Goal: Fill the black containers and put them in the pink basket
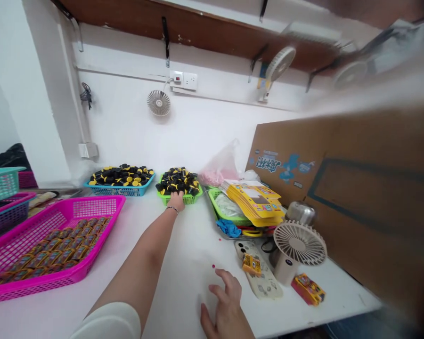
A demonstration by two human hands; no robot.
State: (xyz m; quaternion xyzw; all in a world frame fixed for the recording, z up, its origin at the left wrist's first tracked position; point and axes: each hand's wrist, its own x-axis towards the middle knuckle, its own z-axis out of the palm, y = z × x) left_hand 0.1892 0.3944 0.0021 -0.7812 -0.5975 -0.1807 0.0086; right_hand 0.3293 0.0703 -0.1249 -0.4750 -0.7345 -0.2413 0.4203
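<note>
Left hand (176, 201), bare, a thin bracelet (171, 209) at the wrist, arm reaching out to 12 o'clock: fingers lie together against the near rim of a green plastic basket (184, 200); whether they grip anything cannot be told. Right hand (226, 303), at 6 o'clock, rests open and empty with fingers spread just above the white table (183, 287), near a small pink bead (213, 266). The green basket holds a heap of black-and-yellow moulded parts (178, 181), their exact kind too small to tell. At 11 o'clock, just beside it, a blue plastic basket (120, 190) holds a similar heap. At 9 o'clock, a magenta plastic basket (92, 203) holds rows of yellow-and-brown wrapped tubes (53, 247); their labels are unreadable. At 1 o'clock, yellow printed packets (254, 202) lie stacked on a second green basket (221, 209). At 3 o'clock stands a cream desk fan (298, 247), a red-and-yellow packet (308, 289) beside it. A brown cardboard sheet (339, 188) bears blue lettering, illegible, and its upper right is blurred.
</note>
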